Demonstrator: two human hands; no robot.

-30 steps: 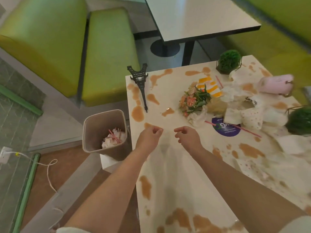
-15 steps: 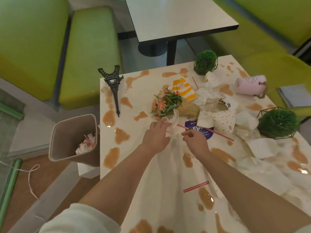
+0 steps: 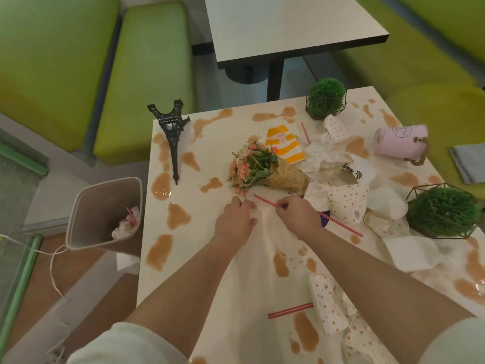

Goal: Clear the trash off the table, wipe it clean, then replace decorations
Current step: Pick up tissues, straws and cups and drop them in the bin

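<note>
While both arms reach out over the stained white table (image 3: 210, 164), the right hand (image 3: 298, 215) pinches a long red straw (image 3: 341, 224) between thumb and fingertips, its grip closed on the straw near the end that points toward the flower bouquet (image 3: 256, 164). The straw lies slanted across the table, running from in front of the bouquet past the right hand and out toward the nearer green plant ball (image 3: 443, 212) in its wire frame. The left hand (image 3: 236, 222) rests just beside the right, its fingers curled onto a crumpled white napkin (image 3: 252, 208) that lies in front of the bouquet; whether it truly grips the napkin or only presses on it I cannot tell.

Brown puddles (image 3: 177, 215) are scattered over the tabletop. A black tower model (image 3: 172, 137) lies on its side near the left edge. Behind the bouquet sits an orange-and-white striped carton (image 3: 284, 147), and to the right are crumpled napkins (image 3: 322, 153), a dotted paper cup (image 3: 346, 203) and a pink cup (image 3: 399, 144) tipped on its side. A second green plant ball (image 3: 325, 97) stands at the far edge. A short red straw (image 3: 290, 310) lies near the person, beside dotted paper (image 3: 330, 306).

A tan trash bin (image 3: 102, 214) stands off the table's left edge, tilted, with napkins and a straw inside. Green benches (image 3: 147, 74) and another table (image 3: 286, 24) stand beyond.
</note>
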